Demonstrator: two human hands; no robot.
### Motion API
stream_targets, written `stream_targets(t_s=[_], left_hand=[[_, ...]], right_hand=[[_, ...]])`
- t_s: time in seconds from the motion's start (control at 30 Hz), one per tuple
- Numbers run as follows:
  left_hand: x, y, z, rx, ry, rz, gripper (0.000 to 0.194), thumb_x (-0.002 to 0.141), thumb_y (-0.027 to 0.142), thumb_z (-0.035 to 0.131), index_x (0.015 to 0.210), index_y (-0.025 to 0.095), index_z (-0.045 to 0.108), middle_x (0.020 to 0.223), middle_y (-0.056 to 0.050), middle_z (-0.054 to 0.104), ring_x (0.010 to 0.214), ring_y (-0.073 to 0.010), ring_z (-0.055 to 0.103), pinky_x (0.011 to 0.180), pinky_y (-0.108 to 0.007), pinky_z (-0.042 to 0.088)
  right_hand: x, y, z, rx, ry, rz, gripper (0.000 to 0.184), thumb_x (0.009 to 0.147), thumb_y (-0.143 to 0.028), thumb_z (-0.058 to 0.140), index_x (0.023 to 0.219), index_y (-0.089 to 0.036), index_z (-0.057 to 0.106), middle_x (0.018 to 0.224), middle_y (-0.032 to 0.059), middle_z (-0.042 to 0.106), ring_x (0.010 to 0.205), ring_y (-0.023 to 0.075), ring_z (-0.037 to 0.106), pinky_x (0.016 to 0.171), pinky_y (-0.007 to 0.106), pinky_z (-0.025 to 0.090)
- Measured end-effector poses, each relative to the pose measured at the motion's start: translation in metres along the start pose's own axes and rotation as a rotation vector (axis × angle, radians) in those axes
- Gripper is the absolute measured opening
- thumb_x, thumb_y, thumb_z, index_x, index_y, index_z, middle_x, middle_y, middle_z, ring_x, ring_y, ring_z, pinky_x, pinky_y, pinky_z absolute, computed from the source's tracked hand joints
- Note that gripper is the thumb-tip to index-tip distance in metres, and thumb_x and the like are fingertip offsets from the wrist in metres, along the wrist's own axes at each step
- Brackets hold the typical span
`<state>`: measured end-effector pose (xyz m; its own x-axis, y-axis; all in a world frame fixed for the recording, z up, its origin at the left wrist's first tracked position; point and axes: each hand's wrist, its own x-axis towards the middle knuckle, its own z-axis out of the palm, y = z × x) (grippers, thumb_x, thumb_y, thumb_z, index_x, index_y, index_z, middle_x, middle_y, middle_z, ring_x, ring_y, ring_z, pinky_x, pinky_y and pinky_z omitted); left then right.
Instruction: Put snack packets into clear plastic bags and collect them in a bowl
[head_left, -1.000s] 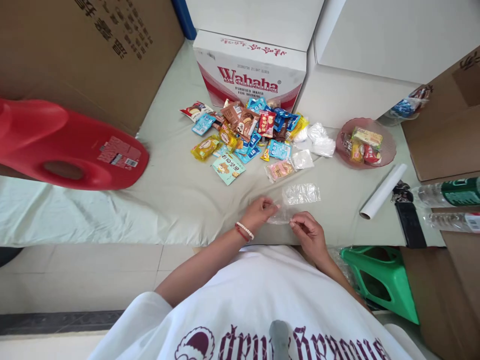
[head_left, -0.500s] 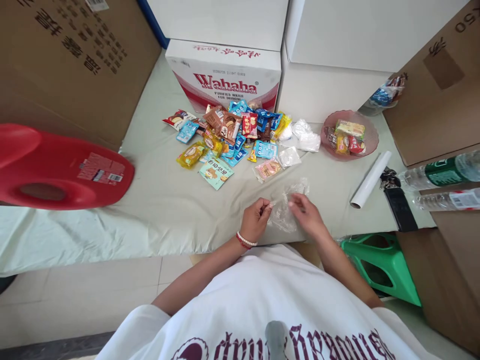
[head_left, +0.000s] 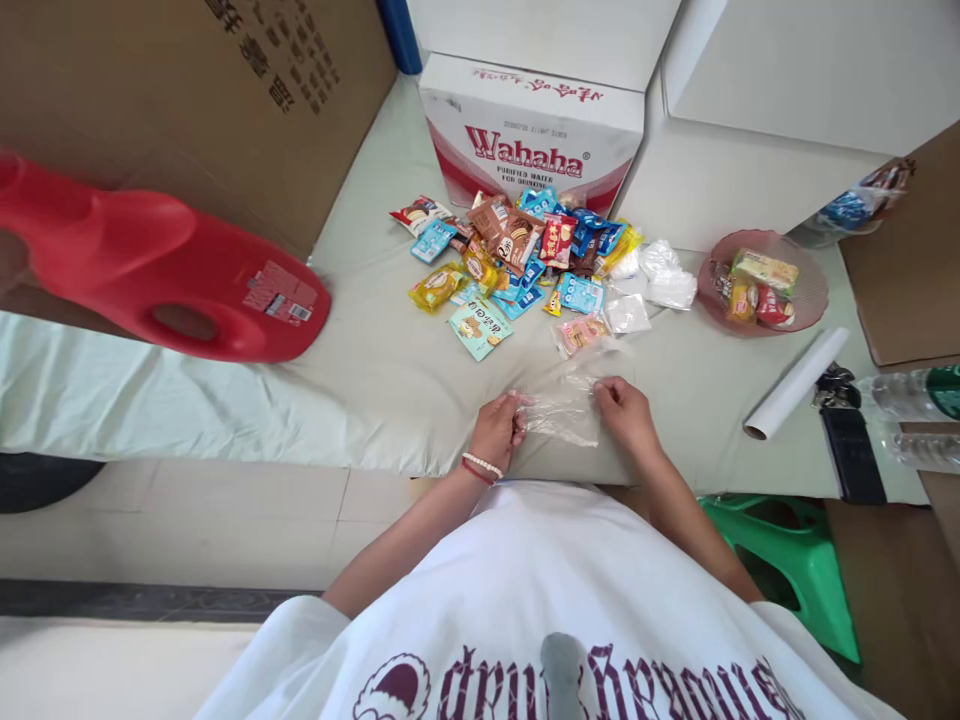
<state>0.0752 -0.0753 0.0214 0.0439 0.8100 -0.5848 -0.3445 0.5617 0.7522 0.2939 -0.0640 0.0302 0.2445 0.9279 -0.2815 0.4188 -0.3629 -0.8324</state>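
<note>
A clear plastic bag (head_left: 562, 410) is stretched between my two hands, just above the near part of the table. My left hand (head_left: 496, 430), with a white bead bracelet and a red band at the wrist, is closed on the bag's left side. Fingers pinched, my right hand (head_left: 624, 408) grips its right side. Right behind the bag lie a pink snack packet (head_left: 581, 334) and a folded clear packet (head_left: 627, 314). Farther back is a heap of wrapped snacks (head_left: 517, 240), with a mint-green pouch (head_left: 480, 326) at its front.
A pink bowl (head_left: 814, 262) with several snacks stands at the right, near a white roll (head_left: 796, 384), a black phone (head_left: 853, 455) and bottles (head_left: 911, 393). A red jug (head_left: 225, 270) lies left. Boxes, including a Wahaba-style white carton (head_left: 525, 125), line the back. A green stool (head_left: 802, 580) is below.
My right hand has closed on the bag, which was crumpled and is now spread flatter between both hands. The whole view has shifted, with the table's things appearing farther right.
</note>
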Motion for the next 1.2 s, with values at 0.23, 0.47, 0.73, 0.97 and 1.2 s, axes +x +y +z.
stream_targets(t_s=[0.23,0.47,0.73,0.97,1.2], left_hand=[[0.002,0.001,0.004,0.147,-0.123,0.024,0.048,0.088,0.058,0.058,0.095,0.012,0.074,0.051,0.003,0.049,0.040,-0.0078,0.036,0.042,-0.023,0.021],[-0.006,0.000,0.003,0.158,-0.126,0.030,0.051,0.088,0.061,0.058,0.095,0.014,0.076,0.063,-0.004,0.058,0.047,-0.0117,0.044,0.044,-0.025,0.029],[-0.008,-0.001,-0.004,0.008,-0.126,-0.090,0.073,0.087,0.074,0.044,0.105,0.009,0.071,0.062,-0.001,0.058,0.042,-0.0078,0.044,0.040,-0.021,0.023],[-0.010,0.000,-0.007,-0.028,-0.110,-0.103,0.058,0.089,0.061,0.045,0.112,0.011,0.065,0.061,0.001,0.058,0.041,-0.0084,0.044,0.041,-0.021,0.025],[-0.013,-0.005,-0.015,0.126,-0.130,0.035,0.062,0.092,0.062,0.039,0.119,0.012,0.064,0.070,-0.002,0.063,0.043,-0.0077,0.041,0.044,-0.024,0.024]], right_hand=[[-0.050,-0.023,-0.035,-0.338,0.235,-0.493,0.021,0.098,-0.035,0.053,0.096,-0.020,0.067,0.088,0.0053,0.065,0.078,0.0180,0.060,0.074,0.032,0.048],[-0.061,-0.033,0.033,-0.336,-0.302,-0.754,0.024,0.095,-0.039,0.065,0.113,-0.024,0.069,0.106,0.0082,0.065,0.089,0.0200,0.064,0.072,0.031,0.052],[-0.049,-0.022,0.042,-0.035,-0.267,-0.515,0.014,0.098,-0.028,0.057,0.090,-0.022,0.067,0.079,0.0009,0.058,0.067,0.0144,0.054,0.062,0.027,0.046],[-0.057,-0.021,0.043,-0.304,-0.302,-0.752,0.025,0.094,-0.036,0.064,0.115,-0.023,0.066,0.111,0.0093,0.061,0.089,0.0200,0.061,0.070,0.030,0.051],[-0.051,-0.013,0.053,-0.382,-0.270,-0.753,0.024,0.100,-0.027,0.050,0.115,-0.025,0.070,0.103,0.0064,0.063,0.082,0.0173,0.062,0.069,0.028,0.049]])
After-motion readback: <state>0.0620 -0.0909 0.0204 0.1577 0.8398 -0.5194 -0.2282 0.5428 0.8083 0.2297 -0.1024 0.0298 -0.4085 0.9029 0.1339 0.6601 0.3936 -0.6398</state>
